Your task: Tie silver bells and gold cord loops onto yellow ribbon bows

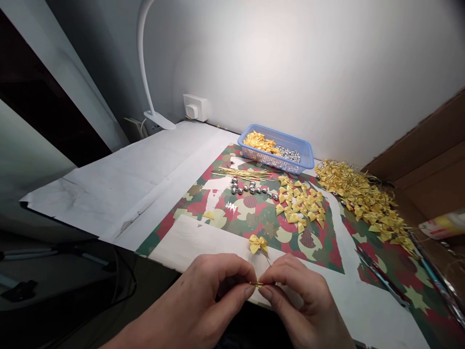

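I have both hands together at the near table edge (170, 264), left hand (203, 295) and right hand (301, 295) pinched fingertip to fingertip on a thin gold wire (256, 284), with one yellow bow (257, 243) just beyond the fingers. I judge this the twisting or tying step on a bow; the next move calls for a small, steady finger turn without dropping the wire. Loose bows (300, 203) and silver beads (250, 188) lie farther off, the basket (276, 151) farthest. Open white sheet lies left; tweezers (381, 277) crowd the right.
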Motion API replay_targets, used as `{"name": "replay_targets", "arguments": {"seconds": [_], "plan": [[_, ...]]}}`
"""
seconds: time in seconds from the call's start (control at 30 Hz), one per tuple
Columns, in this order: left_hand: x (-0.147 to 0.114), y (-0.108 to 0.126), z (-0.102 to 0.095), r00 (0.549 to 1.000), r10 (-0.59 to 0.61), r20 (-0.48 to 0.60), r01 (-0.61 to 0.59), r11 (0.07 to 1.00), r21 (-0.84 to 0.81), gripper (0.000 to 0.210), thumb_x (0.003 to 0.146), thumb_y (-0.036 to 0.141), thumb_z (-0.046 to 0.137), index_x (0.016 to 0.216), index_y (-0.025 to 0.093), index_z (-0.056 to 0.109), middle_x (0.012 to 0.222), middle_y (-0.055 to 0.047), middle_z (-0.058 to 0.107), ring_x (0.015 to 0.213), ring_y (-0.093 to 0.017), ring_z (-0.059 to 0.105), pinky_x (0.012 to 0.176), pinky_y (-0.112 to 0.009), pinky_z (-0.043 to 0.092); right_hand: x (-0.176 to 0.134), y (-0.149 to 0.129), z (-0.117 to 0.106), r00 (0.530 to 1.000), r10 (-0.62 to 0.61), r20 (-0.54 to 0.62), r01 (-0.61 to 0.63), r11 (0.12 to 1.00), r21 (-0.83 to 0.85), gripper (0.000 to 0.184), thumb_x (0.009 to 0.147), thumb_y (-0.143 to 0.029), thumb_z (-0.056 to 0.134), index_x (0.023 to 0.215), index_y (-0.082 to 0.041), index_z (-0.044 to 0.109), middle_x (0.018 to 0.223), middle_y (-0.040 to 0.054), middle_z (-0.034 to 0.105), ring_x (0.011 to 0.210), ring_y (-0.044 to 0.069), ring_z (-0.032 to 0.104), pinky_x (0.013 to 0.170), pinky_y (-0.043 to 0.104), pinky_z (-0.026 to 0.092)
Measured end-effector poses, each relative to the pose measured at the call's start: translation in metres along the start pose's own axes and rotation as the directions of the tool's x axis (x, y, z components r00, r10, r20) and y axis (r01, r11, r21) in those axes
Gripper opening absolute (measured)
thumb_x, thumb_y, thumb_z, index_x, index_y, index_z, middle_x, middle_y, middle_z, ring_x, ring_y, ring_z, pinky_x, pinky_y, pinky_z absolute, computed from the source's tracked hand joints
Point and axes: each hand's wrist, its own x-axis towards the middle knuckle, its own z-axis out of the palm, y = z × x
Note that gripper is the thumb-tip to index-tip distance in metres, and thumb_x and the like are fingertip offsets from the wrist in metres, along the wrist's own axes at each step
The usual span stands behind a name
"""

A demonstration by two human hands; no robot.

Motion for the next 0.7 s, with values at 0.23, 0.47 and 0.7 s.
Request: {"name": "replay_targets", "arguments": {"seconds": [0.23, 0.47, 0.7], "plan": [[0.000, 0.002, -0.005, 0.999, -0.005, 0.036, 0.008, 0.996, -0.090, 0.018, 0.091, 0.031, 0.058, 0.089, 0.019, 0.071, 0.080, -0.002, 0.069, 0.077, -0.021, 0.062, 0.067, -0.028, 0.047, 0.000, -0.005, -0.003, 0.998, -0.060, -0.020, 0.059, 0.998, -0.033, 0.014, 0.094, -0.010, 0.060, 0.090, -0.022, 0.066, 0.082, 0.0006, 0.067, 0.081, 0.014, 0.064, 0.071, 0.025, 0.051], [0.001, 0.000, -0.007, 0.999, 0.030, 0.014, -0.031, 0.997, 0.070, 0.011, 0.089, 0.019, 0.060, 0.094, 0.020, 0.070, 0.083, 0.001, 0.067, 0.077, -0.018, 0.062, 0.068, -0.026, 0.045, 0.006, -0.011, -0.003, 0.991, -0.126, -0.038, 0.122, 0.988, -0.097, 0.018, 0.091, -0.004, 0.059, 0.087, -0.021, 0.063, 0.079, 0.0002, 0.068, 0.076, 0.014, 0.061, 0.069, 0.026, 0.051], [0.002, -0.004, -0.004, 0.992, 0.123, 0.034, -0.127, 0.979, 0.163, 0.017, 0.094, 0.023, 0.057, 0.085, 0.021, 0.072, 0.084, 0.000, 0.067, 0.074, -0.016, 0.062, 0.066, -0.024, 0.044, 0.008, -0.015, -0.003, 0.979, -0.200, -0.025, 0.192, 0.965, -0.179, 0.020, 0.089, -0.001, 0.059, 0.086, -0.020, 0.062, 0.077, 0.0000, 0.069, 0.073, 0.014, 0.058, 0.065, 0.026, 0.052]]}}
